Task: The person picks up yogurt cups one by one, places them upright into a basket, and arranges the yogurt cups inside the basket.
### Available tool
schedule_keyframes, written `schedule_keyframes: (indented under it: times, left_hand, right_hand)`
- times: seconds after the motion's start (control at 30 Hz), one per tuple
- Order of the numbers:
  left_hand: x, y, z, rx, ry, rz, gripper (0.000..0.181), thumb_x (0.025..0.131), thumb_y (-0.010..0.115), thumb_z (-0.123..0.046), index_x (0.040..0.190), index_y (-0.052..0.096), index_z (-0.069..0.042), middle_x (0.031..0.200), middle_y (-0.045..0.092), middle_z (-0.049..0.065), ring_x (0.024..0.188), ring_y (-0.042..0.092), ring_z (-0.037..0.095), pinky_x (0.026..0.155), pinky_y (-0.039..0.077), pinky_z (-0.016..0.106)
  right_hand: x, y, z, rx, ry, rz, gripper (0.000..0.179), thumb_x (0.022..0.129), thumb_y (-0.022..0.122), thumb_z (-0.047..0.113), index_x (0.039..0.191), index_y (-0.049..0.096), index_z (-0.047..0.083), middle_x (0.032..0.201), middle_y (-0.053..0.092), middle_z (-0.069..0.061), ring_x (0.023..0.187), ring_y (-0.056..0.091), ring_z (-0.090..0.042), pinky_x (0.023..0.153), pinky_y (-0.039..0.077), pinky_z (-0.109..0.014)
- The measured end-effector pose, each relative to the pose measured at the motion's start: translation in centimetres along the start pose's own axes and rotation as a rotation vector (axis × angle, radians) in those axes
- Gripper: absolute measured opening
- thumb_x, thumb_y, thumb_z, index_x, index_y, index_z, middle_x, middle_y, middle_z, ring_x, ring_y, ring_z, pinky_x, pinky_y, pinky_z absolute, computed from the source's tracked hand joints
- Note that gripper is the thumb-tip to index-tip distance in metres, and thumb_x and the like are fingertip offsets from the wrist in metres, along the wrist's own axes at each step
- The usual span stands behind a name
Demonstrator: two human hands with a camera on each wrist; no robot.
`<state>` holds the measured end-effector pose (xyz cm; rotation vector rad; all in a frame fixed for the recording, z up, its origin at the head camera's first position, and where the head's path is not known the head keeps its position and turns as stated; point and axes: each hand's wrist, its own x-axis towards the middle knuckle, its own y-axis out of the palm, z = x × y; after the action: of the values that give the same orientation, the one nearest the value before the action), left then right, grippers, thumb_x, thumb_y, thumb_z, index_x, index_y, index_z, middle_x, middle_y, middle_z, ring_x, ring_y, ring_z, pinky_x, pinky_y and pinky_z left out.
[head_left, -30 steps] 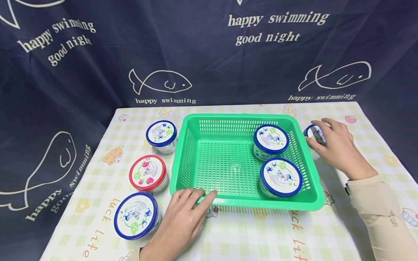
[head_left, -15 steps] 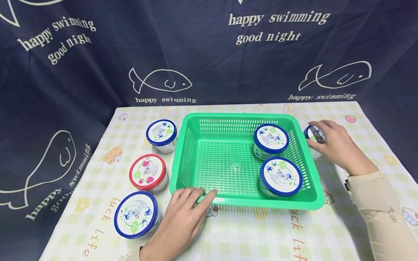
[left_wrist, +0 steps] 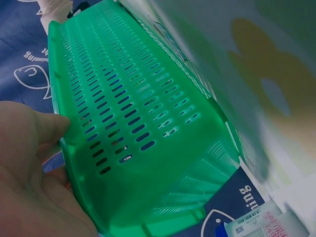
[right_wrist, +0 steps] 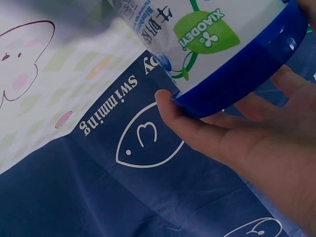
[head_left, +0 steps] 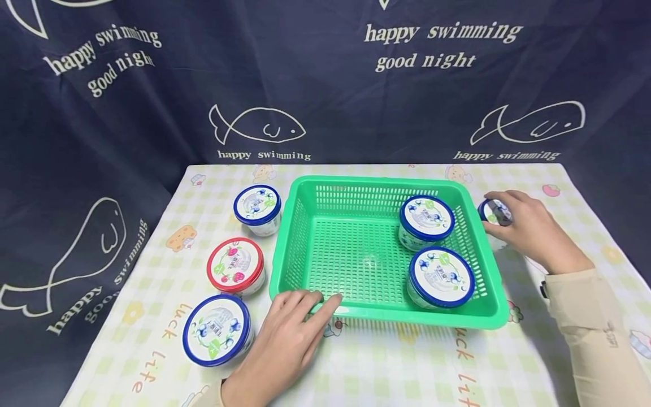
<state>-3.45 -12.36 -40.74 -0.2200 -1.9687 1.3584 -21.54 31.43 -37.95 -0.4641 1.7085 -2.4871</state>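
My right hand (head_left: 534,233) grips a round tub (head_left: 495,211) with a blue lid, standing just right of the green basket. In the right wrist view, the thumb and fingers spread round the blue lid of this tub (right_wrist: 212,44), whose white side bears a green leaf label. My left hand (head_left: 287,342) holds the near left rim of the green basket (head_left: 396,314), its fingers over the edge. Inside the basket, on the right, sit two blue-lidded tubs, a rear tub (head_left: 427,217) and a front tub (head_left: 441,277).
Left of the basket stand a far blue-lidded tub (head_left: 257,204), a red-lidded tub (head_left: 235,265) and a near blue-lidded tub (head_left: 217,330), roughly in a line. A checked tablecloth (head_left: 376,367) covers the table. A dark blue curtain (head_left: 356,113) hangs behind it.
The head view has shifted slightly. My right hand stays round the blue-lidded tub, and my left hand stays at the basket rim.
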Motion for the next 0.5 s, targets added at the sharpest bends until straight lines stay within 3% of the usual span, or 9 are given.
schedule_keyframes:
  times: [0.2,0.5]
  left_hand:
    - [0.04,-0.01,0.01,0.003,0.000,-0.001,0.043,0.108,0.030,-0.031,0.139,0.057,-0.020,0.111,0.062,0.001,0.106,0.057,0.020,0.091,0.040,0.039]
    - [-0.08,-0.12,-0.09,-0.002,-0.009,0.019,0.043,0.098,0.051,-0.022,0.140,0.056,-0.020,0.112,0.062,0.001,0.106,0.057,0.019,0.092,0.040,0.040]
  right_hand:
    - [-0.14,0.19,-0.05,-0.013,-0.019,-0.034,0.058,0.080,0.080,0.014,0.130,0.055,-0.002,0.124,0.052,-0.034,0.107,0.050,-0.058,0.090,0.038,-0.072]
    - [-0.34,0.44,-0.36,-0.004,-0.032,-0.055,0.057,0.080,0.080,0.014,0.129,0.056,-0.002,0.125,0.052,-0.035,0.109,0.048,-0.059,0.093,0.035,-0.072]
